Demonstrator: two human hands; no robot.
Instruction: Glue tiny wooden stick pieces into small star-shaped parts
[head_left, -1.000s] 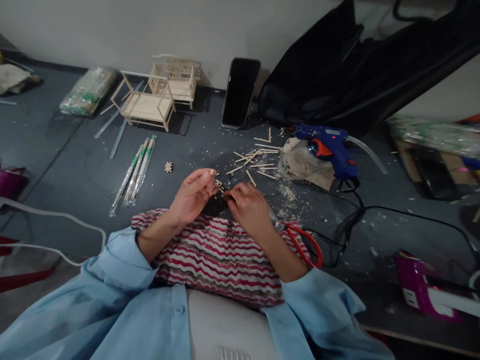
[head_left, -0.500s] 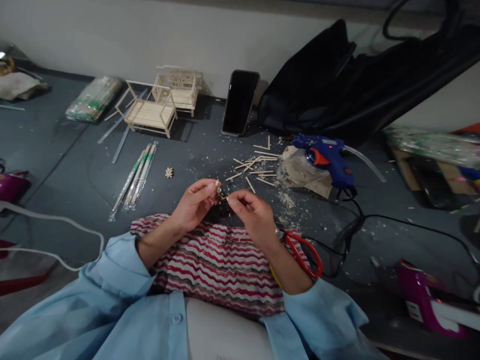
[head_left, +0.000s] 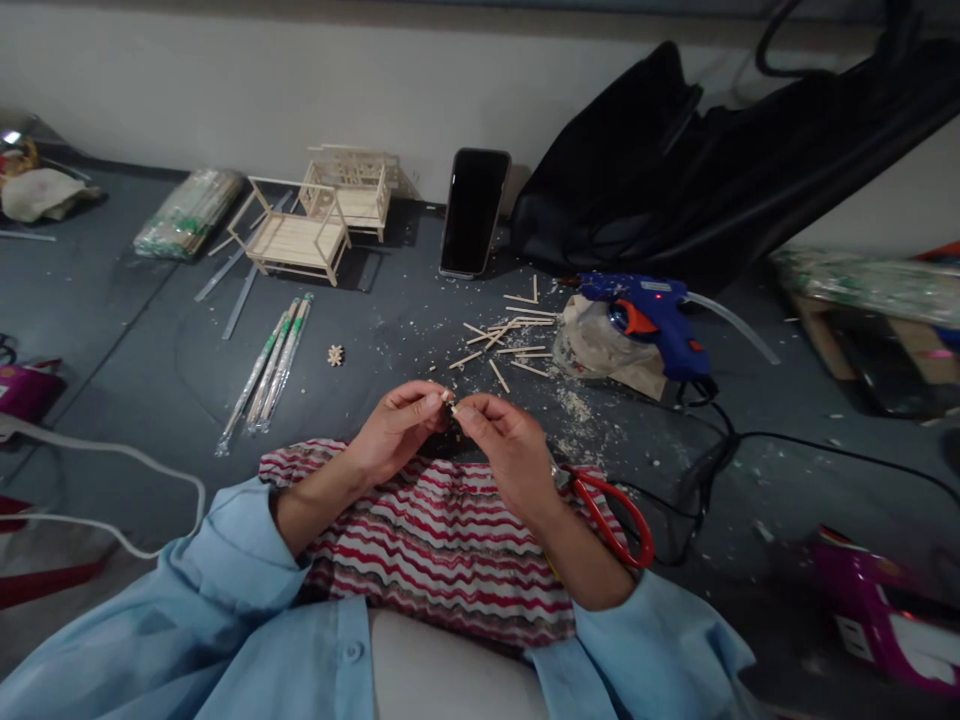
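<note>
Between thumb and fingers, my left hand (head_left: pixel 396 428) pinches a small pale wooden piece (head_left: pixel 448 396); its full shape is hidden by the fingertips. Close beside it, my right hand (head_left: pixel 511 450) is closed in a pinch on a tiny wooden bit (head_left: pixel 455 410). The two sets of fingertips almost meet over a red-and-white striped cloth (head_left: pixel 435 540). Beyond my left hand lies a small star-shaped cluster of wooden bits (head_left: pixel 335 355). Cut wooden sticks (head_left: pixel 520 350) are scattered past my right hand. Red-handled scissors (head_left: pixel 619 520) rest by my right wrist.
A blue glue gun (head_left: pixel 645 310) lies on a plastic-and-paper bundle at the right. Behind stand a phone (head_left: pixel 475 212) and two miniature stick-built furniture frames (head_left: pixel 296 245). Wrapped sticks (head_left: pixel 274 370) lie left. A black bag (head_left: pixel 600 170) leans against the wall; cables cross the right side.
My left hand has moved slightly right, bringing its wooden piece closer to the bit in my right fingers. The camera view has shifted slightly. Things on the table stay put.
</note>
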